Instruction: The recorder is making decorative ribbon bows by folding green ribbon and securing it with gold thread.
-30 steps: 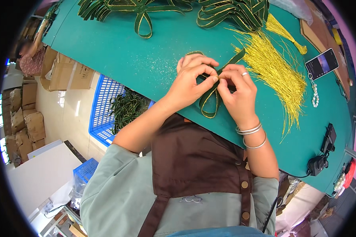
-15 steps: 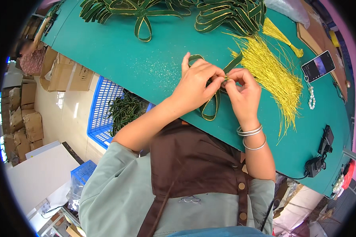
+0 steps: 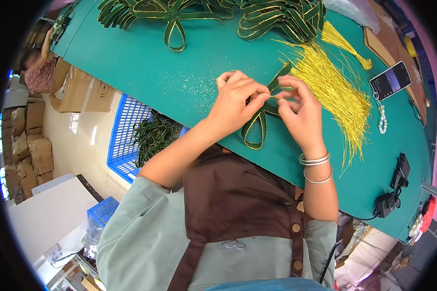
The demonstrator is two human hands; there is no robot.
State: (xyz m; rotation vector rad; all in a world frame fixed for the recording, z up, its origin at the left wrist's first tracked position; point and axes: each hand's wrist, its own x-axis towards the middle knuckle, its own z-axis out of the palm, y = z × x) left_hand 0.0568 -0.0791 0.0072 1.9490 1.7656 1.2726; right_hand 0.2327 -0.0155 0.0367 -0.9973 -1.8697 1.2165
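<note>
A dark green ribbon bow with gold edges lies under my hands near the table's front edge. My left hand is closed, pinching the middle of the bow between thumb and fingers. One loop hangs toward me below the pinch, and a ribbon end sticks up between the hands. Just right of it, my right hand has its fingertips curled at a thin gold tie strand that runs from the bow's middle. The fingers partly cover the strand. Two silver bangles circle my right wrist.
Loose gold strands spread right of my hands, with a tied bundle behind. Finished-looking green bows pile along the far side. A phone and a black adapter lie right. A blue basket of ribbon pieces stands left, below the table.
My right fingers have loosened and spread a little, and that hand has shifted slightly right. The left hand has moved slightly left with the bow, its raised index finger now curled.
</note>
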